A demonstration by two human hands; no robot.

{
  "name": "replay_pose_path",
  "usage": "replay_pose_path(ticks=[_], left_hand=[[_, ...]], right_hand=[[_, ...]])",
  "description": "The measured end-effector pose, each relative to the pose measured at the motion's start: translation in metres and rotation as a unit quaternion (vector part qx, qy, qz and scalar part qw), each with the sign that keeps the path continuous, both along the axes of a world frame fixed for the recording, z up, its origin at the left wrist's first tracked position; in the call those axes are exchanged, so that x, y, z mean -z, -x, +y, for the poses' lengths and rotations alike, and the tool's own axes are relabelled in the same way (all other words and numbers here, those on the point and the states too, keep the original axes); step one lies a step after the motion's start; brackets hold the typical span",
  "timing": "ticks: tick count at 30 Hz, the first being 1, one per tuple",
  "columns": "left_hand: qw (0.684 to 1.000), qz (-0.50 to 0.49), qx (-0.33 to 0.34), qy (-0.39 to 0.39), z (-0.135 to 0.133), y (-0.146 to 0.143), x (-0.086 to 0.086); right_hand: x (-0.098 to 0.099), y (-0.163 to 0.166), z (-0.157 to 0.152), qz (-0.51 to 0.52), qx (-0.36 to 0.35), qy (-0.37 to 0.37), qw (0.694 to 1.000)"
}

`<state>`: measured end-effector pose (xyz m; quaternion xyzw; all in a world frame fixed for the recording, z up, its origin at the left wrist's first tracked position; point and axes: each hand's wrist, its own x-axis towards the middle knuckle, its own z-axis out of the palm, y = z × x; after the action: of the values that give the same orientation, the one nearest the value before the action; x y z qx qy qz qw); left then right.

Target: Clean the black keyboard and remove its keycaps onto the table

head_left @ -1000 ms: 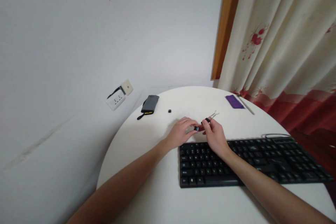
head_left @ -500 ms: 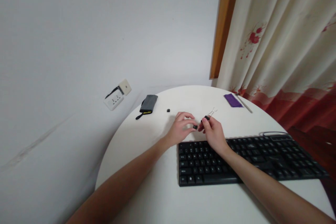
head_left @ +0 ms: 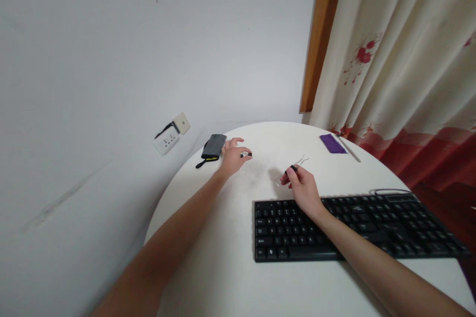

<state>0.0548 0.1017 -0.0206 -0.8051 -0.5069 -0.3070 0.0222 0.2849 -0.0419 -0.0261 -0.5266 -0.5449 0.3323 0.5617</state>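
Pale wall (head_left: 230, 49), scuffed at left, backs a round white table (head_left: 208, 277), whose near side runs out of frame. At right a flowered curtain (head_left: 401, 69) is cut off by the top and side edges, beside a strip of wood (head_left: 322, 34). Left hand (head_left: 233, 157) is over the table's far left part, thumb and forefinger pinching a small black cap (head_left: 250, 154), mostly hidden by the fingertips. Another dark piece (head_left: 241, 155) shows between those fingers, too small to make out. Right hand (head_left: 300, 181) is closed around the dark grip of a tool (head_left: 290, 169); thin wires stick out at both ends, the lower ones faint against the white. Its forearm crosses the keyboard (head_left: 297, 240) and hides many keys; whether it touches them cannot be told, and the legends toward the far right are blurred. Just beside the left hand lies a grey pouch (head_left: 214, 146), or perhaps folded fabric, with a yellow edge and a black loop; its inside cannot be seen. A purple cloth (head_left: 332, 143) lies near the curtain, next to a pale rod (head_left: 349, 149) whose far end is indistinct
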Motion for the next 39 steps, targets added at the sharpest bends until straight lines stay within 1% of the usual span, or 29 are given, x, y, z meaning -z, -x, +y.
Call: replay_pose_path(ticks=[3,6,9,18,28,39], left_hand=[[1.000,-0.002,-0.016,0.017,0.004,0.000,0.008],[0.999,-0.001,-0.018,0.027,0.006,0.003,0.017],[0.999,-0.002,-0.019,0.027,0.008,0.005,0.021],[0.999,-0.010,-0.026,0.027,0.012,0.008,0.024],[0.998,0.000,-0.060,0.023,0.011,0.008,0.026],[0.999,0.001,-0.049,0.015,0.011,0.008,0.025]], right_hand=[[0.001,-0.001,0.001,0.003,-0.004,0.003,1.000],[0.003,-0.001,0.001,0.002,-0.008,0.004,1.000],[0.003,-0.001,0.001,-0.002,-0.011,0.005,1.000],[-0.001,-0.001,-0.001,-0.014,-0.014,0.003,1.000],[0.001,0.000,0.000,-0.011,-0.013,-0.002,1.000],[0.001,-0.001,0.000,-0.016,-0.022,0.000,1.000]])
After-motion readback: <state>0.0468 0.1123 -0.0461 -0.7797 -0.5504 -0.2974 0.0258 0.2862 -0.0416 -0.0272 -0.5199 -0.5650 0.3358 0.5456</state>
